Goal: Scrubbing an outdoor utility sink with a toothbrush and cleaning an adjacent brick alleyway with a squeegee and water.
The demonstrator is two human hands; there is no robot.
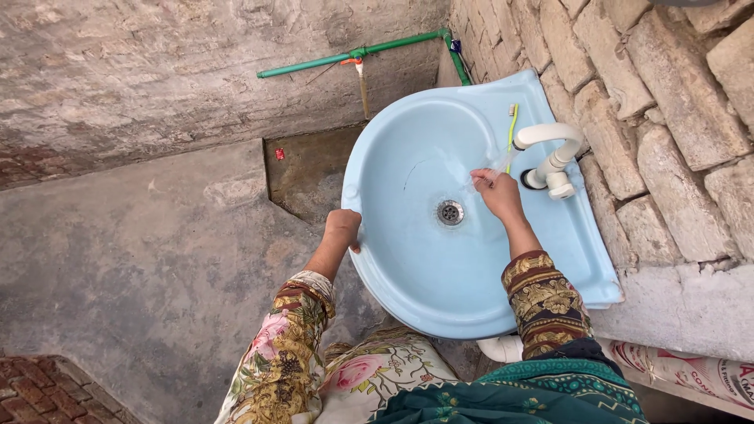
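Pale blue plastic basin [424,267], glossy, rounded bowl with flat back ledge, set into corner of rough brick wall [667,94]. Round metal drain [450,212] at bowl centre. White plastic tap [554,153], curved spout, on ledge. Thin green pipe [353,55] runs along weathered plaster wall. Floor grey cement, patchy. Left hand [344,228] curled over basin's left rim, gripping it. Right hand [499,192] inside bowl just right of drain, below tap, fingers closed on clear handle of toothbrush [503,161]. Second toothbrush, yellow-green [512,129], lies on basin by tap, just above right hand, untouched. Floral patterned sleeves on both arms
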